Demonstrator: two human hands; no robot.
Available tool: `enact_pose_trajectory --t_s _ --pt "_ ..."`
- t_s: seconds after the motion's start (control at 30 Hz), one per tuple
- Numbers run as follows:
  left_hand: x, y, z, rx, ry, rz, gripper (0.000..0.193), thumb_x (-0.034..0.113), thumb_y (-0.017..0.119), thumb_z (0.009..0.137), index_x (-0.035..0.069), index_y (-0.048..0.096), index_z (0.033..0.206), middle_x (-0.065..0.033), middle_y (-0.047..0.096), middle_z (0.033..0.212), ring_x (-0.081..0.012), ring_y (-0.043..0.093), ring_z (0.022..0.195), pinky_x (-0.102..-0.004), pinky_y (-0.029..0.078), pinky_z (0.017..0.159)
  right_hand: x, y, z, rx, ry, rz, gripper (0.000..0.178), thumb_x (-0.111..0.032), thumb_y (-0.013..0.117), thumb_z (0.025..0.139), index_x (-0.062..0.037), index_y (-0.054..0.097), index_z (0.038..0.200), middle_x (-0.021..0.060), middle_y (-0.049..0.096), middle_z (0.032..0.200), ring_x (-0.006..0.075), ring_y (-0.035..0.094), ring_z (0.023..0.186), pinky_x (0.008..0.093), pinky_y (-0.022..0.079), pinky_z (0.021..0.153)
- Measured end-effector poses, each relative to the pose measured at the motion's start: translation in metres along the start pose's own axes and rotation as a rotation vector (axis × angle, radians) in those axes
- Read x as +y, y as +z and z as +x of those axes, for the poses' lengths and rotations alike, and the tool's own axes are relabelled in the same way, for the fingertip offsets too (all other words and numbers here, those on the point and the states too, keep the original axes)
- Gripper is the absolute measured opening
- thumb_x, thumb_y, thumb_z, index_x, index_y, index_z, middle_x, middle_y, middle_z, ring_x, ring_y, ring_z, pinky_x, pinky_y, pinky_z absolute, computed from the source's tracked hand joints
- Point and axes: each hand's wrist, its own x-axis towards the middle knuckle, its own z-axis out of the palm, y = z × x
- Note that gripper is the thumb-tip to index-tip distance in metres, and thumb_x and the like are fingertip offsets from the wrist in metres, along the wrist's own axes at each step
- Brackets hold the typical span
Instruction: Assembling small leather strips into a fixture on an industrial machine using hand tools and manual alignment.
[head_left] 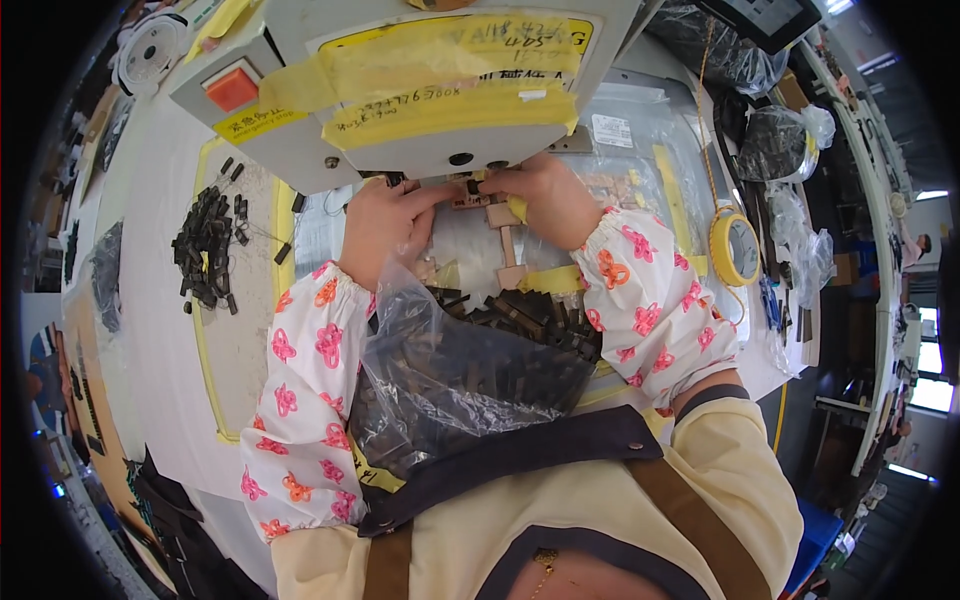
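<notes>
In the head view, both my hands meet under one grey machine [400,155], at one small copper-coloured block [468,201] with one dark piece [474,187] on it. My left hand [385,228] is half curled, its index finger stretched to the block; my right hand [548,203] has thumb and fingers drawn close at the dark piece. I cannot tell whether either has a grip. Nearer my body than both hands lies one clear bag [450,365] of dark pieces, too many to count. Left of my left hand, one uncountable heap of black parts [205,250] sits on the surface [165,370]; right of my right hand, one yellow ring [718,255].
</notes>
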Motion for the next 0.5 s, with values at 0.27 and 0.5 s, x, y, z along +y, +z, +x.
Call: enact_pose_trajectory --t_s 0.27,0.5 --pt "-0.0023 0.0022 -0.0008 0.011 -0.010 -0.008 0.028 0.004 0.052 0.073 0.018 0.067 0.092 -0.0049 0.060 0.070 -0.0253 0.056 0.058 -0.0350 0.045 0.055 0.0030 0.0007 0.0036 -0.069 -0.062 -0.031 0.026 0.002 0.058 0.064 -0.0071 0.067 0.087 0.0086 0.062 0.090 0.0279 0.056 0.089 0.0361 0.048 0.075" --pt "0.0026 0.0054 0.0018 0.080 0.138 0.030 0.031 -0.001 0.056 0.071 0.017 0.066 0.094 -0.0051 0.055 0.070 -0.0251 0.057 0.064 -0.0345 0.046 0.056 0.0002 -0.0047 0.0078 -0.138 -0.074 -0.048 0.023 0.000 0.058 0.064 -0.0054 0.065 0.085 0.0099 0.061 0.088 0.0299 0.057 0.087 0.0373 0.048 0.074"
